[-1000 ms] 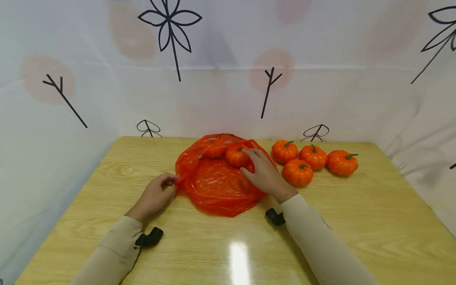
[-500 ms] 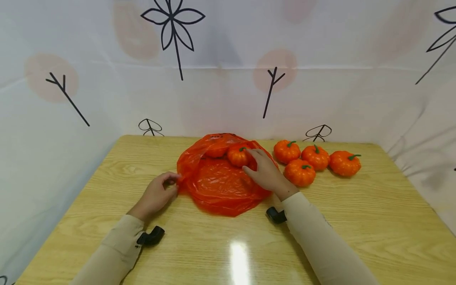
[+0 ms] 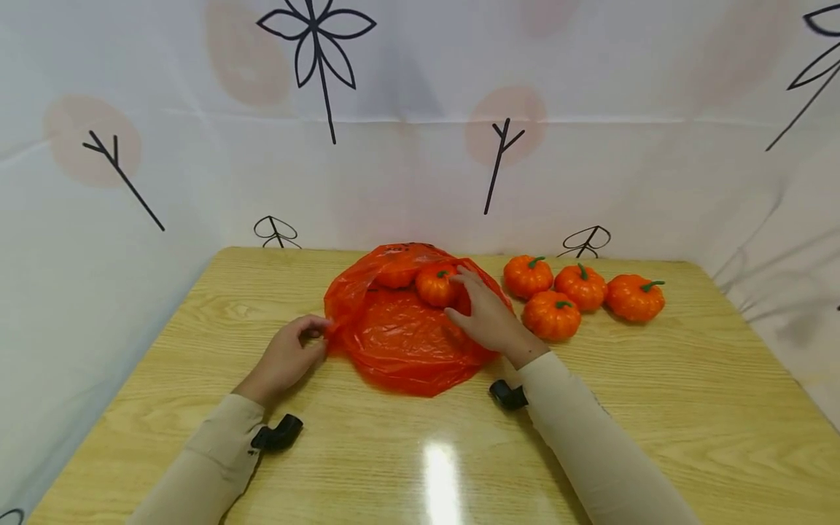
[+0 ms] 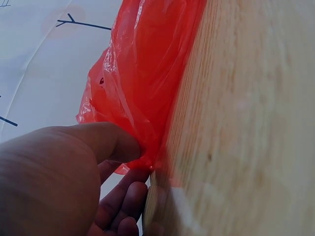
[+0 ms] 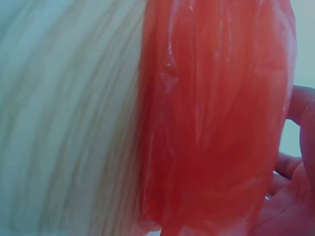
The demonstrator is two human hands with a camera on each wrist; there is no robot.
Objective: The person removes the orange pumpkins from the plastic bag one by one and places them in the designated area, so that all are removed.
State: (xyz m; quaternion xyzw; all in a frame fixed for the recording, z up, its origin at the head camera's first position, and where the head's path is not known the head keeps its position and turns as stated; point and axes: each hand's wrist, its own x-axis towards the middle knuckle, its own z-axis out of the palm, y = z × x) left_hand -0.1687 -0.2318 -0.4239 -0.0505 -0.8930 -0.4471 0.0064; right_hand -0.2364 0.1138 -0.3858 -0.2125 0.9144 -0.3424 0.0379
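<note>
A red plastic bag (image 3: 407, 343) lies on the table with its mouth spread toward me. My left hand (image 3: 289, 357) pinches the bag's left edge between thumb and fingers, which the left wrist view shows close up at the plastic (image 4: 147, 88). Inside the mouth sits a small orange pumpkin (image 3: 435, 286) with a green stem; another pumpkin (image 3: 395, 278) shows partly behind the film to its left. My right hand (image 3: 487, 313) reaches over the bag's right side, thumb and fingers spread beside the nearer pumpkin. Red film (image 5: 216, 118) hides part of that hand in the right wrist view.
Several similar pumpkins stand just right of the bag, among them a front one (image 3: 551, 316) and a rightmost one (image 3: 635, 297). The wooden table (image 3: 367, 452) ends at a patterned cloth backdrop (image 3: 407, 182). Both sleeves carry a black wrist fitting.
My right fingers have lifted slightly off the pumpkin, which stays in the bag. My left hand keeps its pinch on the bag's edge. The head view shifts slightly.
</note>
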